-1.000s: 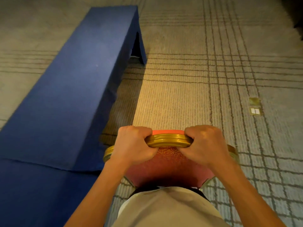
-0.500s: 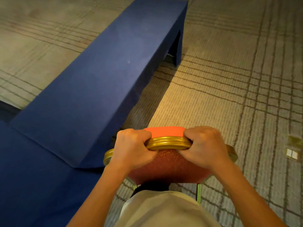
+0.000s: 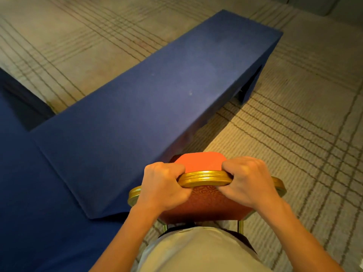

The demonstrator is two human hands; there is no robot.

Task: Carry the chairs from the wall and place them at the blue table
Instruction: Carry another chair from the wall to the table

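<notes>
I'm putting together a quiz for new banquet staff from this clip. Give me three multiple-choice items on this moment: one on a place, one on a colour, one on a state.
1. Where does the long blue cloth-covered table lie relative to the red-backed, gold-framed chair?
A. To its left and ahead
B. Behind the person
C. On top of it

2. What colour is the chair's top rail?
A. Silver
B. Black
C. Gold

3. What are the left hand and right hand doing?
A. Both hang free
B. Both grip the chair's top rail
C. Both press on the table

Answers:
1 A: the blue cloth spans the view left of and beyond the chair.
2 C: the rail between the hands shines gold.
3 B: the fingers of both hands curl round the rail.
</notes>
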